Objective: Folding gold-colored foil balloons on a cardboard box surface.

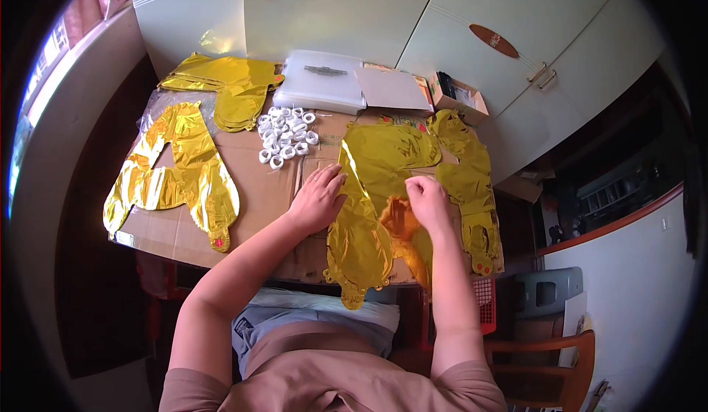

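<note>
The left hand [317,199] has its fingers straight, resting on one long gold shape [359,239] in the middle. The right hand [429,204] is curled up; I cannot tell if it pinches any foil. One crumpled orange piece [398,222] is just beside it. Around them on the tabletop [258,179] are one gold shape on the left [177,176], one gold pile [240,91], gold foil on the right [470,183], and many jumbled white rings [284,135].

one head-worn fisheye looks down onto the cardboard [269,194] from near above; corners seem lost in dark.
</note>
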